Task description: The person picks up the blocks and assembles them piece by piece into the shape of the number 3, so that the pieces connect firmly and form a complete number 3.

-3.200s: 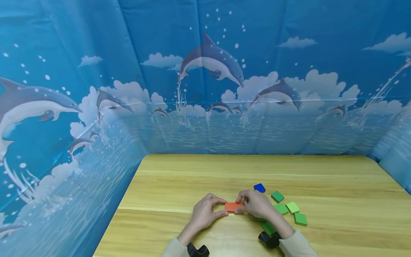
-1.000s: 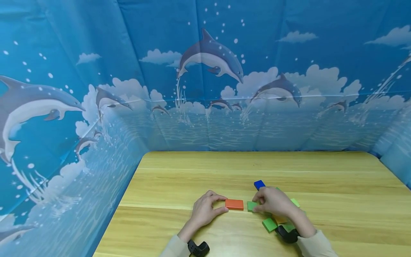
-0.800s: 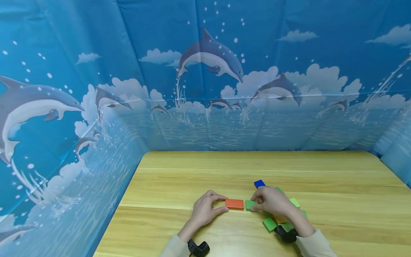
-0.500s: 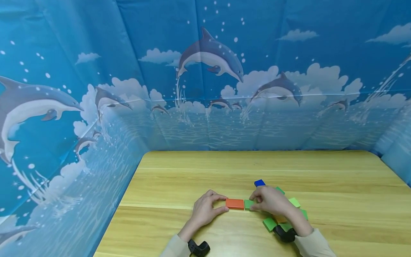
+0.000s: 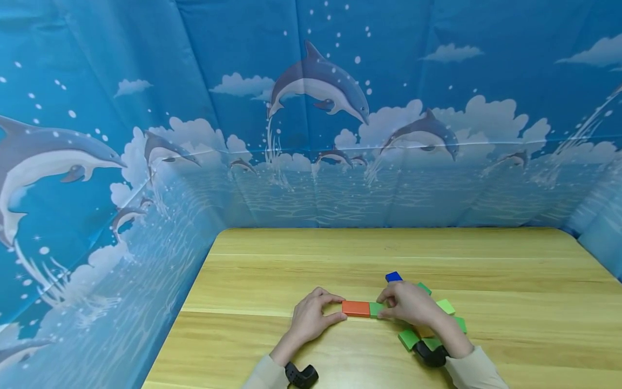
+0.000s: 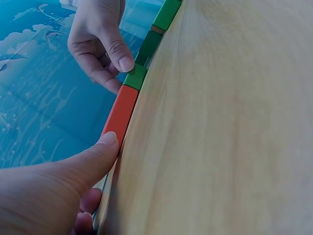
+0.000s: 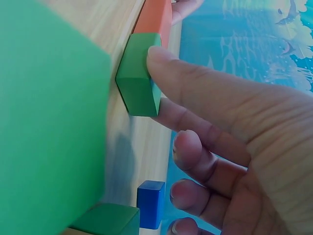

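Note:
An orange-red rectangular block (image 5: 356, 309) lies flat on the wooden table, and my left hand (image 5: 311, 319) pinches its left end between thumb and forefinger. Against its right end sits a small green block (image 5: 375, 309), the two touching end to end. My right hand (image 5: 412, 305) pinches this green block with thumb and forefinger. In the right wrist view the green block (image 7: 139, 73) meets the orange-red one (image 7: 152, 17), and the other fingers of the right hand are curled beside it, holding nothing.
A blue block (image 5: 393, 276) lies just beyond the right hand. Several loose blocks lie around the right forearm, among them a light green block (image 5: 445, 307), a green block (image 5: 408, 340) and a partly hidden yellowish-orange one (image 5: 424, 331). A dolphin-print curtain (image 5: 311, 189) borders the table (image 5: 272, 254).
My right hand first left the orange-red block and took up the small green block. It then slid that block left until the gap closed. The left hand stayed in place.

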The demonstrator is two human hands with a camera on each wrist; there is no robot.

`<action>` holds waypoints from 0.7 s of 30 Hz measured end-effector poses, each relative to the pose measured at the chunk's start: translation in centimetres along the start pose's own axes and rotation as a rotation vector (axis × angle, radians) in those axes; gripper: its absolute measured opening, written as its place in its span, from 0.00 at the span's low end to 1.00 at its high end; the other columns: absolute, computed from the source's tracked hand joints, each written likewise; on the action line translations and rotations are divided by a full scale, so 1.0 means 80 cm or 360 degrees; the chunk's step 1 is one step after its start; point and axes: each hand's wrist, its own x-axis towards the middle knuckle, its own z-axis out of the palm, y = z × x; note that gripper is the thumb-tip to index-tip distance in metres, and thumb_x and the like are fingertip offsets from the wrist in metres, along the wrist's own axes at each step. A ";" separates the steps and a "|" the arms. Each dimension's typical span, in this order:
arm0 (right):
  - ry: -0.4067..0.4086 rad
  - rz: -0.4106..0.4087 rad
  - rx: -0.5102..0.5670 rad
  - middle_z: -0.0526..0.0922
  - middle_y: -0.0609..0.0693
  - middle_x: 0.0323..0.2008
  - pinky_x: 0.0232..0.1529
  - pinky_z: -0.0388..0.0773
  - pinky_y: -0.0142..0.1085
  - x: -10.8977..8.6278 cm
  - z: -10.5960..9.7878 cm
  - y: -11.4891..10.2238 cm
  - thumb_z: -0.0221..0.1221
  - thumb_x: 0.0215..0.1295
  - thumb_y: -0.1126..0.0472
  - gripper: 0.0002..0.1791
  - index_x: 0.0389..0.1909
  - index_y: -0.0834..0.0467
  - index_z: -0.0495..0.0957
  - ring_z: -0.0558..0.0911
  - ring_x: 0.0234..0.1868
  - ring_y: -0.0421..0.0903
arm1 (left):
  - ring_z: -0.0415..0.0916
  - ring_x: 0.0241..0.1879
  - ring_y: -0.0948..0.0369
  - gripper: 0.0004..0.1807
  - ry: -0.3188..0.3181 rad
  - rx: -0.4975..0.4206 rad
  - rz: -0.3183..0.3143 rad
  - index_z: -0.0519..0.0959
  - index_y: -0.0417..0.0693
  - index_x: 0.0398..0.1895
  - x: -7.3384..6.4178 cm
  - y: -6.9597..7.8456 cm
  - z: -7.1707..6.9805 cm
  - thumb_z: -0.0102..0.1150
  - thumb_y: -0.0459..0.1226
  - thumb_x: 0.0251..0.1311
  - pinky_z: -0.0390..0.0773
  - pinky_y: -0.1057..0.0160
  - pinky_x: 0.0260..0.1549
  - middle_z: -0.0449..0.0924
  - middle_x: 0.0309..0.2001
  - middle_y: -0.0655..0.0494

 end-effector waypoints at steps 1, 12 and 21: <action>-0.0002 0.0002 0.0001 0.68 0.37 0.21 0.21 0.63 0.31 0.000 0.000 0.000 0.72 0.49 0.54 0.13 0.33 0.56 0.85 0.66 0.21 0.33 | 0.60 0.22 0.73 0.21 0.0000 0.0001 -0.0002 0.83 0.65 0.46 0.000 0.000 0.000 0.63 0.60 0.51 0.61 0.71 0.20 0.72 0.37 0.71; -0.0027 0.0053 0.0007 0.69 0.38 0.22 0.22 0.65 0.31 0.001 0.000 0.000 0.72 0.48 0.53 0.14 0.34 0.56 0.84 0.67 0.22 0.34 | 0.60 0.22 0.72 0.21 0.0000 -0.0006 0.0009 0.83 0.65 0.47 0.000 0.001 0.000 0.62 0.60 0.52 0.61 0.71 0.20 0.72 0.36 0.69; -0.0060 0.0038 0.0133 0.70 0.39 0.21 0.21 0.64 0.31 0.000 -0.004 0.001 0.69 0.54 0.50 0.19 0.41 0.59 0.83 0.67 0.20 0.35 | 0.59 0.22 0.73 0.22 0.0000 -0.0009 0.0010 0.83 0.64 0.47 -0.001 0.000 0.001 0.62 0.60 0.51 0.61 0.71 0.20 0.72 0.36 0.69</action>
